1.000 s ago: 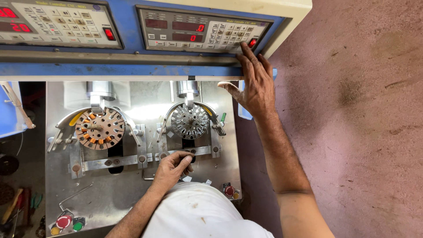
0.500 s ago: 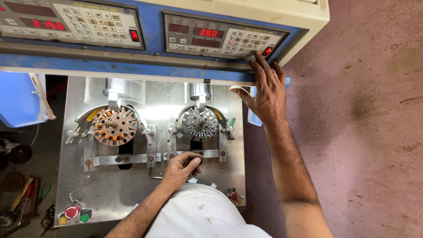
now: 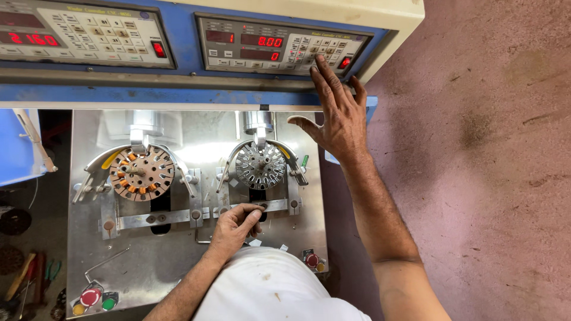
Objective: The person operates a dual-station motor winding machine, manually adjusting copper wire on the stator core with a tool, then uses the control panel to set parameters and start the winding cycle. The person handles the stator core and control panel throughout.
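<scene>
My right hand (image 3: 336,113) reaches up to the right control panel (image 3: 279,47), fingertips on its keypad, fingers spread. My left hand (image 3: 235,226) rests on the metal clamp bar (image 3: 270,206) below the right stator core (image 3: 260,166), fingers curled around a small knob there. That bare silver stator sits in its curved holder on the steel machine plate (image 3: 178,255). The left stator (image 3: 141,173), with copper windings, sits in the neighbouring holder.
A second control panel (image 3: 83,32) with red digits is at upper left. Red, yellow and green push buttons (image 3: 92,297) sit at the plate's lower left, another red button (image 3: 311,260) at lower right. Tools lie at far left (image 3: 24,279). Pink floor (image 3: 476,178) lies to the right.
The view has shifted slightly and the right panel's red display has changed. My right hand stays at the keypad and my left hand stays on the clamp bar.
</scene>
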